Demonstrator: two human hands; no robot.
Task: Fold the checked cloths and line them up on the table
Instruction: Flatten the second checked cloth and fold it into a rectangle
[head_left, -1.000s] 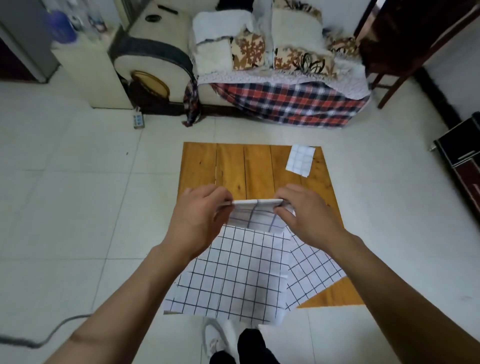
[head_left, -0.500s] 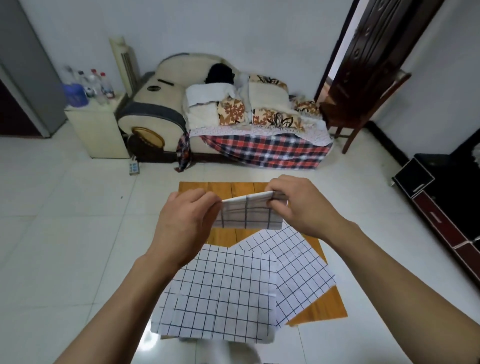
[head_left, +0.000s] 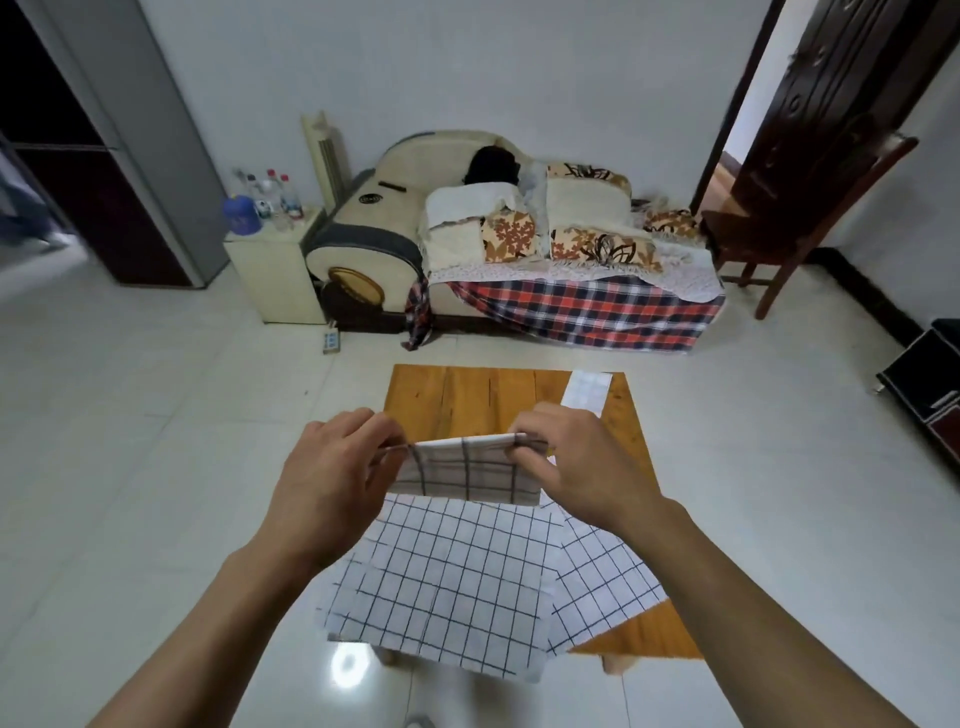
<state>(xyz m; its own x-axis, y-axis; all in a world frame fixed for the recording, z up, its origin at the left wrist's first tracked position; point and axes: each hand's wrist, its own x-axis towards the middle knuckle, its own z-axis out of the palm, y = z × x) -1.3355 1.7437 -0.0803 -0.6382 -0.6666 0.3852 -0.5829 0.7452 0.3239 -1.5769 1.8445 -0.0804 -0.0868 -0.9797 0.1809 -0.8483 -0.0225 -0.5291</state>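
Note:
A folded white cloth with dark checks (head_left: 467, 473) hangs in the air above the low wooden table (head_left: 457, 400). My left hand (head_left: 332, 467) pinches its upper left corner and my right hand (head_left: 571, 462) pinches its upper right corner. Beneath it two unfolded checked cloths lie on the table's near end: one (head_left: 441, 582) drapes over the front edge, the other (head_left: 602, 577) sits askew to its right. A small folded checked cloth (head_left: 584, 394) rests at the table's far right corner.
A sofa (head_left: 519, 244) with cushions and a red plaid cover stands beyond the table. A cream side cabinet (head_left: 272, 280) with bottles is at the left, a wooden chair (head_left: 769, 234) and an open door at the right, a dark cabinet (head_left: 930, 379) far right. White tiled floor surrounds the table.
Both hands have lifted the folded cloth off the pile and held it up. The camera tilted up and then dipped a little; the far folded cloth shows again.

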